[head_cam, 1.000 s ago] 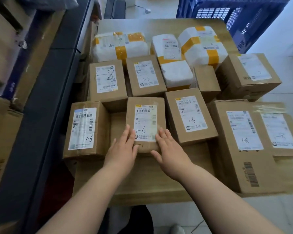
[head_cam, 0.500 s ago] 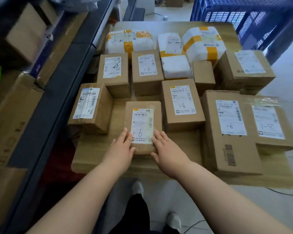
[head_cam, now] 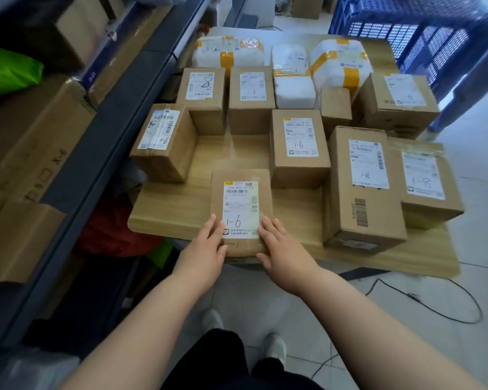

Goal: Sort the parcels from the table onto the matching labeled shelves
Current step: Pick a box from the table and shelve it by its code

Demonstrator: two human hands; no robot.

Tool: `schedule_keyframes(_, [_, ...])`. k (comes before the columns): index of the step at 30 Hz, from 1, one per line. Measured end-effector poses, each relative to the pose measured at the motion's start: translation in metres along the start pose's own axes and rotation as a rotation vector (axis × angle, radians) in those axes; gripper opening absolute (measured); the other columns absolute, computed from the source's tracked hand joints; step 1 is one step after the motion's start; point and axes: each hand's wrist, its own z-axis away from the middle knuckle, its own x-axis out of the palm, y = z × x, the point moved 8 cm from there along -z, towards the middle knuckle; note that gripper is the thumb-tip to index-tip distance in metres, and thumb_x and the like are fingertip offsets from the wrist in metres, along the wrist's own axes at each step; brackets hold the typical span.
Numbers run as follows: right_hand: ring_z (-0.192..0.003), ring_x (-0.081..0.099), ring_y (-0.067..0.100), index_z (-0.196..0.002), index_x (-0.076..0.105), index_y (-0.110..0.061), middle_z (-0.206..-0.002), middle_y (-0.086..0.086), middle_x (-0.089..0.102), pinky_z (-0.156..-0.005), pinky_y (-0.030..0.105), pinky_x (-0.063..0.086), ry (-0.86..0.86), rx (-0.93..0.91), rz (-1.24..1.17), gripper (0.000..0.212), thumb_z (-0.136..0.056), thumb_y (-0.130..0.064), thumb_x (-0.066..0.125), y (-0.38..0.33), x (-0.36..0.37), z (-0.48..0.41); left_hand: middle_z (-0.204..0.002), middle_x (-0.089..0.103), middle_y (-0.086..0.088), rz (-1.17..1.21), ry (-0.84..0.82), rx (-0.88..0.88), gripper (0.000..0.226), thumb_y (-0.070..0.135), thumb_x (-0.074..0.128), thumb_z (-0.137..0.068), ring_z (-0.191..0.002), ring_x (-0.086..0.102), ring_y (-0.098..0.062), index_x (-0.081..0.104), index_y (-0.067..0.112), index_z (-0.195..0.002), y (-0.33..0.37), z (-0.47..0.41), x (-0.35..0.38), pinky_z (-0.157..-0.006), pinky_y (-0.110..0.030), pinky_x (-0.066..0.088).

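A flat brown parcel (head_cam: 241,209) with a white label marked "1-6" lies at the near edge of the wooden table (head_cam: 169,220), its near end over the edge. My left hand (head_cam: 203,254) holds its near left corner, fingers on top and thumb at the near side. At the near right corner my right hand (head_cam: 282,254) holds it the same way. Further back stand other parcels marked 1-6 (head_cam: 299,144), 1-8 (head_cam: 364,178), and several more. The shelves (head_cam: 76,164) run along the left.
Cardboard boxes (head_cam: 26,153) and a green bag (head_cam: 9,68) fill the left shelves. A blue plastic crate (head_cam: 423,32) stands at the back right. White taped parcels (head_cam: 228,52) line the table's far side. A black cable (head_cam: 434,302) lies on the floor by my feet.
Both hands have drawn the 1-6 parcel toward me, from among the other boxes to the table's near edge. The view has pulled back, showing my feet and more of the left shelves.
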Motion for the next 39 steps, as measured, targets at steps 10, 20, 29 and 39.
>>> schedule_keyframes(10, [-0.127, 0.047, 0.021, -0.141, 0.035, -0.014, -0.140, 0.004, 0.050, -0.105, 0.032, 0.037, 0.199, 0.507, -0.700, 0.060, -0.089, -0.028, 0.061, 0.014, 0.012, -0.006, -0.146, 0.043, 0.004, 0.674, -0.239, -0.194, 0.062, 0.029, 0.059, -0.092, -0.126, 0.043, -0.011, 0.030, 0.025, -0.146, -0.036, -0.021, 0.008, -0.106, -0.028, 0.033])
schedule_keyframes(20, [-0.096, 0.054, -0.002, -0.125, 0.042, -0.030, -0.111, -0.015, 0.056, -0.089, 0.024, 0.044, 0.394, 0.331, -0.878, 0.047, -0.085, -0.023, 0.067, -0.028, -0.025, 0.020, -0.147, 0.036, 0.005, 0.677, 0.090, -0.082, 0.071, 0.045, 0.060, -0.085, -0.132, 0.037, -0.011, 0.031, 0.027, -0.147, -0.037, 0.010, -0.049, -0.111, -0.034, 0.032])
schedule_keyframes(29, [-0.100, 0.054, -0.007, -0.121, 0.040, -0.039, -0.125, -0.011, 0.052, -0.073, 0.009, 0.048, 0.275, -0.158, -0.858, 0.043, -0.089, -0.020, 0.062, -0.084, -0.064, 0.068, -0.141, 0.041, 0.016, 0.819, 0.600, -0.141, 0.071, 0.055, 0.050, -0.077, -0.126, 0.037, 0.006, 0.034, 0.037, -0.144, -0.024, 0.148, -0.083, -0.100, -0.016, 0.032])
schedule_keyframes(39, [-0.121, 0.049, 0.006, -0.138, 0.041, -0.033, -0.130, -0.014, 0.052, -0.101, 0.040, 0.045, -0.041, -0.596, -0.639, 0.072, -0.072, -0.059, 0.053, -0.202, -0.023, 0.171, -0.135, 0.047, 0.024, 0.955, 1.049, -0.427, 0.059, 0.053, 0.051, -0.083, -0.126, 0.042, 0.006, 0.033, 0.050, -0.139, -0.036, 0.366, -0.059, -0.108, -0.034, 0.036])
